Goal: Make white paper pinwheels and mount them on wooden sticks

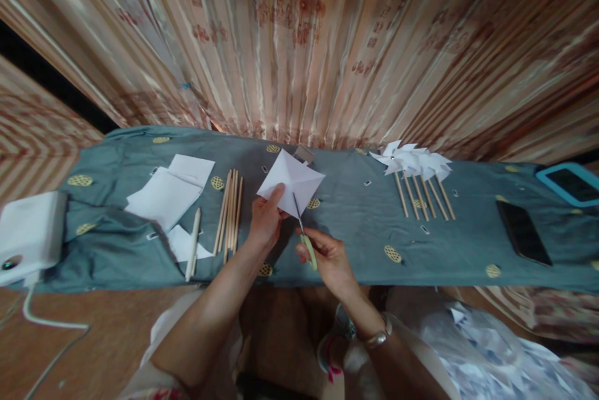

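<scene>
A square of creased white paper (291, 179) is pinched by its lower left side in my left hand (267, 219), the thumb lying on top. My right hand (325, 255) holds scissors (309, 251) with green handles, and their blades lie over the paper's lower corner, pointing toward its centre. Left of my hands several wooden sticks (229, 213) lie side by side. Farther left are a stack of white paper sheets (165, 197) and a white pen (193, 244) resting near a loose piece of paper (180, 243).
Several white pinwheels (414, 160) on sticks lie to the right on the green cloth (346, 219). A black phone (523, 231) and a blue-framed device (568, 184) are at the far right. A white box (32, 234) with a cable stands far left; a curtain (299, 44) hangs behind.
</scene>
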{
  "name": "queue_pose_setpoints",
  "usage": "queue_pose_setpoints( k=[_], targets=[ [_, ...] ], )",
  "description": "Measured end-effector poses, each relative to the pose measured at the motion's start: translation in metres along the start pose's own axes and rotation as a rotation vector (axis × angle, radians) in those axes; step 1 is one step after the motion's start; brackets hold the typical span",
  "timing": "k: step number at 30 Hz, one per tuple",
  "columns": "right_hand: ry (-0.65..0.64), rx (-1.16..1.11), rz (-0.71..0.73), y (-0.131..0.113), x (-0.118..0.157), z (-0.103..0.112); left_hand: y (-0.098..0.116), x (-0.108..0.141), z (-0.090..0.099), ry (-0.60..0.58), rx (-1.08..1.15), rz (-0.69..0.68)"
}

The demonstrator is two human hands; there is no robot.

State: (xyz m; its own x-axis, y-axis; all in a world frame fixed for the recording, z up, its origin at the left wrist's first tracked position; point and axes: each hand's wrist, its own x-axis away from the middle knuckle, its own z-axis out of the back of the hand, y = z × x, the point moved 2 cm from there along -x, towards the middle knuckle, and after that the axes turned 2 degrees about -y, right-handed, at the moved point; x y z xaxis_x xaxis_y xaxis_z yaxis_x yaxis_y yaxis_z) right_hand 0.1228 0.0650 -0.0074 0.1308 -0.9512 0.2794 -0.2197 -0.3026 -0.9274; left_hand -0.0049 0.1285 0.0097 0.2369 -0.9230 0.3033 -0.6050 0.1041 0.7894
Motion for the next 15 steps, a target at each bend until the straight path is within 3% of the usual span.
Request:
queue_pose_setpoints(
  k=[15],
  targets=[
    [0.022, -0.005, 0.006, 0.0012, -0.0006, 0.0025, -0.0029, 0.0033, -0.0056, -0.031, 0.015, 0.029]
  ],
)
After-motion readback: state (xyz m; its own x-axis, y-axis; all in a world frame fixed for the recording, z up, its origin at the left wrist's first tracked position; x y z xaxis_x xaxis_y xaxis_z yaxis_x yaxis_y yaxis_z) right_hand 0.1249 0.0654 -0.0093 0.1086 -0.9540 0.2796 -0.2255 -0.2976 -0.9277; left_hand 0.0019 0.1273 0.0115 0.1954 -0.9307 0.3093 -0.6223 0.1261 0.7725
